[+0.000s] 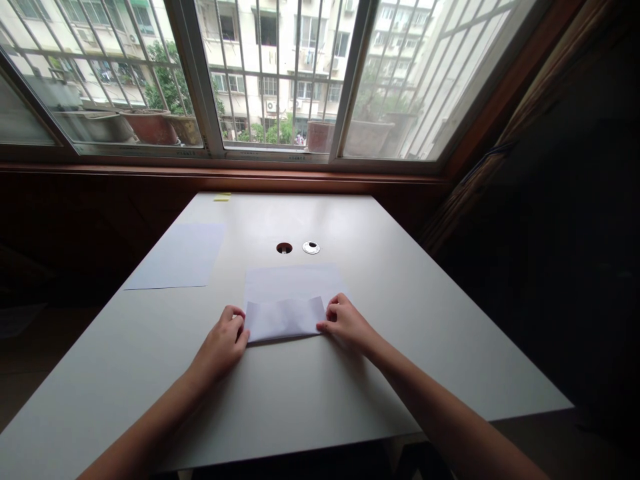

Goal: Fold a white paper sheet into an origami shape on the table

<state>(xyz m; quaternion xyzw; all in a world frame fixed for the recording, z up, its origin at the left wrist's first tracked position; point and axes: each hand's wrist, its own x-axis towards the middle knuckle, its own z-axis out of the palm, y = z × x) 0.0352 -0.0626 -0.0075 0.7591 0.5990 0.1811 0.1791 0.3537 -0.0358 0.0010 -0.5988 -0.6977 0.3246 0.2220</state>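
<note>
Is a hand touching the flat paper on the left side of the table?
No, the left hand and right hand are both at the folded paper, apart from the flat paper.

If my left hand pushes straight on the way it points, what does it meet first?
The folded paper, most likely: the left hand is already at its near left corner, pointing across it. Depth there is hard to judge.

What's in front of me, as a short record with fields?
Left hand: holds folded paper at its left edge
Right hand: holds the same paper at its right edge
Fold: near part turned over, away from the person
Surface: white table
Left on table: flat sheet
Beyond paper: round hole, ring-shaped cover
Far left corner: yellow strips
Background: barred window
</note>
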